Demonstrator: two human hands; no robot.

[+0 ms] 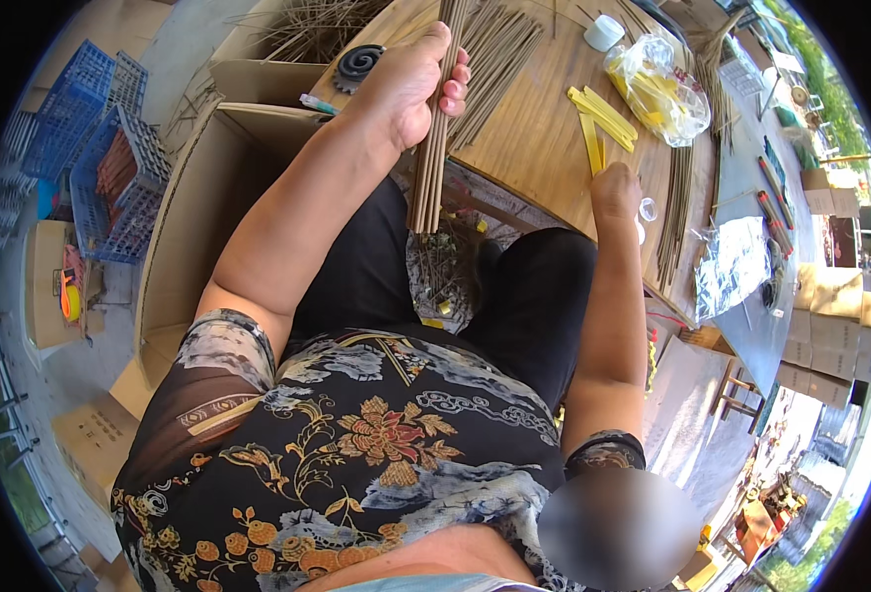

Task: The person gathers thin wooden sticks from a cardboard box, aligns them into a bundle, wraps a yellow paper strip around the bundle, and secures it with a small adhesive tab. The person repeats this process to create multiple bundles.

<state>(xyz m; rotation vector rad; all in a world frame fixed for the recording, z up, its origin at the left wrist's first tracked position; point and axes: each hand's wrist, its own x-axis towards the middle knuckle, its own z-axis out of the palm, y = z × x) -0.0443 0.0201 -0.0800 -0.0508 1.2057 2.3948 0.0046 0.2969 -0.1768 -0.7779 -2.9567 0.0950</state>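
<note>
My left hand [420, 89] is wrapped round a bundle of thin brown sticks [429, 187], which look like incense sticks. The bundle is held upright in the picture, above my lap at the table's near edge. On the table, my right hand [616, 191] is closed on a flat yellow strip [591, 143] that sticks out past the fingers; the fingertips are hidden. Just beyond it lie several more yellow strips [608, 116]. A clear plastic bag [660, 89] with yellow contents rests behind them. Loose brown sticks [499, 64] are spread flat to the right of the bundle.
The wooden table [534, 168] carries a white roll [604, 33] and more sticks along its right side. A dark coil [358, 67] lies near an open cardboard box [223, 158] on my left. Blue crates [119, 187] stand farther left. Silvery plastic wrapping [731, 266] lies at the right.
</note>
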